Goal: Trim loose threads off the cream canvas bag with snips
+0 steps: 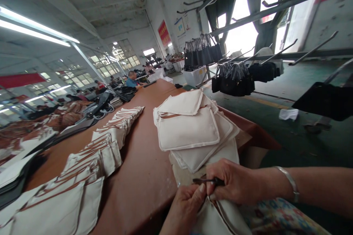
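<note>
Left hand (186,204): its thumb and fingers pinch the top edge of a cream, flat, leather-like pouch (233,216); a slack pinch could let that edge twist away.
Right hand (234,181): its fingers are wrapped round a slim, dark, rigid tool (202,180); whether they also grip the pouch, one cannot tell.
Tool tip: it crosses close by the left thumb, so a slip under pressure could nick the skin or mark the pale surface.
Pouch opening: it lies between the hands at the near edge of the brown, smooth-covered table (146,176); pulling too hard there could strain the seam.
Loose stack of cream, piped-edge pouches (189,128): just beyond the hands, corners jutting unevenly; a knock from the right wrist could slide some off.
Long row of cream, brown-trimmed pouches (88,170): overlapping along the table's left side; a sweeping left elbow could disorder it.
</note>
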The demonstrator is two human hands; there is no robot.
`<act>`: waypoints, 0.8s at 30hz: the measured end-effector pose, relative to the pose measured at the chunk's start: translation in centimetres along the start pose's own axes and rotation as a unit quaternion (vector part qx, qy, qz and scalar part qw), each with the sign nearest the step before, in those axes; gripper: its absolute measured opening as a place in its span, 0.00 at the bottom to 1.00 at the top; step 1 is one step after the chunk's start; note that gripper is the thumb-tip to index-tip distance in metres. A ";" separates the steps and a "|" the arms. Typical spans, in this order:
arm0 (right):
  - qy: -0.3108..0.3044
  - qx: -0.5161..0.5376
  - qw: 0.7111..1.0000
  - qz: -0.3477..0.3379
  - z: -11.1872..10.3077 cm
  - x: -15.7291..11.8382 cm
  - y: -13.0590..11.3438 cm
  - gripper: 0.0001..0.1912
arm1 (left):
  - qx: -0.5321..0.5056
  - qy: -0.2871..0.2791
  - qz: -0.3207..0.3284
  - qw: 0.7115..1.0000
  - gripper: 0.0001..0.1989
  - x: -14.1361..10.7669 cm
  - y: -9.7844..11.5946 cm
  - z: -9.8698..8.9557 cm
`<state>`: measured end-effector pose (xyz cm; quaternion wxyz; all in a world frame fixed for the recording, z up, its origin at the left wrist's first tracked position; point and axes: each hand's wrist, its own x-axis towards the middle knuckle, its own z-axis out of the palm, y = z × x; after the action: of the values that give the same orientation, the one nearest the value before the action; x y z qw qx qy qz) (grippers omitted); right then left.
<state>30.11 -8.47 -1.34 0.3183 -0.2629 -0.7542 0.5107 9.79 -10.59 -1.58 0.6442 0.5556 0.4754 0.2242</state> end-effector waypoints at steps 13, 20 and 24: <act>-0.007 -0.340 0.888 -0.309 -1.0 -0.1 1.7 0.11 | 0.227 0.061 0.110 0.966 0.24 -0.3 -0.7 -0.4; -0.023 -0.370 0.875 -0.310 -0.6 -0.6 1.8 0.13 | 0.313 0.015 0.106 0.944 0.24 -0.4 -0.2 -0.4; -0.018 -0.258 0.925 -0.279 -0.5 -0.7 1.8 0.11 | 0.284 0.018 0.101 0.953 0.21 -0.4 -0.5 -0.6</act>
<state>31.13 -8.07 -3.03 0.3554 -0.1064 -0.9083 0.1934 9.01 -10.71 -1.83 0.4255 0.7566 0.4723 0.1532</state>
